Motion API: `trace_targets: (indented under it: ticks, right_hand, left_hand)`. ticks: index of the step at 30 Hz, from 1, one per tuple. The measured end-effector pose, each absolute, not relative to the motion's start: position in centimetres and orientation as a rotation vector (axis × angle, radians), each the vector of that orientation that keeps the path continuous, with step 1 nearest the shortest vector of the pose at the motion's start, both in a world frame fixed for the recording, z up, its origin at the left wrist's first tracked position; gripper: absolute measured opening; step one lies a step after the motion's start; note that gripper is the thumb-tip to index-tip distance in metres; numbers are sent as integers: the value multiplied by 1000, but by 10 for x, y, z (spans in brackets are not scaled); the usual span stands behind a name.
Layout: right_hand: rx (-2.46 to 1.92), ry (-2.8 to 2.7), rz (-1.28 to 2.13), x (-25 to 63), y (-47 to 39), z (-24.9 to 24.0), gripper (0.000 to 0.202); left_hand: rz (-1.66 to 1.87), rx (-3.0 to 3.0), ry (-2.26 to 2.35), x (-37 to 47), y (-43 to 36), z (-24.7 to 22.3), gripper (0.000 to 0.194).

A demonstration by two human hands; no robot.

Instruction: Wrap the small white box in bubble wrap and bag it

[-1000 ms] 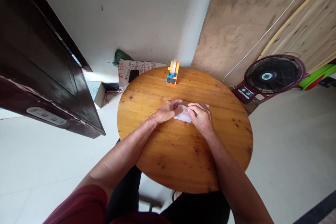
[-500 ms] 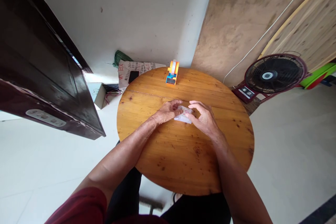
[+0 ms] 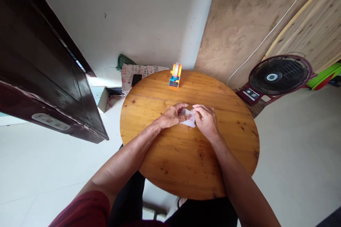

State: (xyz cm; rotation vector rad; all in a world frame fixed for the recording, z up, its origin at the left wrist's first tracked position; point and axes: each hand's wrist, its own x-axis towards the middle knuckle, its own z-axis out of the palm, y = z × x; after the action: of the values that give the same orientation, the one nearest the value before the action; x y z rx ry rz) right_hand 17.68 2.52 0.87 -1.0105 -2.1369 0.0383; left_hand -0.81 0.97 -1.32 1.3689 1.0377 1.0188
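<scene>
Left hand (image 3: 172, 116) and right hand (image 3: 206, 121) are both pinching a small white packet (image 3: 189, 119) between them just above the desk (image 3: 186, 163), where uneven pulling is risking a tear or a slip from the fingertips

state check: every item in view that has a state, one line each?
paper: small, whitish, creased, pinched between both hands just above the table
left hand: gripping paper
right hand: gripping paper
tape dispenser: upright at far edge, untouched
fan: on floor; running or not unclear
door: open
</scene>
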Motion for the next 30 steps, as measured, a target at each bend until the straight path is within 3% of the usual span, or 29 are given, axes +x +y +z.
trace_targets:
  ticks: [12,18,21,26,30]
  right_hand:
    - [-1111,-1821,537,188,27,18,25]
    - [-1116,-1650,676,198,38,16,29]
    - [-1123,-1519,754,203,47,11,30]
    - [-1163,-1374,834,208,59,2,25]
    - [-1184,-1299,908,210,67,-9,26]
  left_hand:
    - [1030,1351,773,-3,-3,-2,88]
    - [965,1244,764,-5,-2,6,84]
    - [959,1207,802,-4,-2,9,75]
    - [996,1148,847,-2,0,8,34]
    - [946,1183,866,-4,0,6,25]
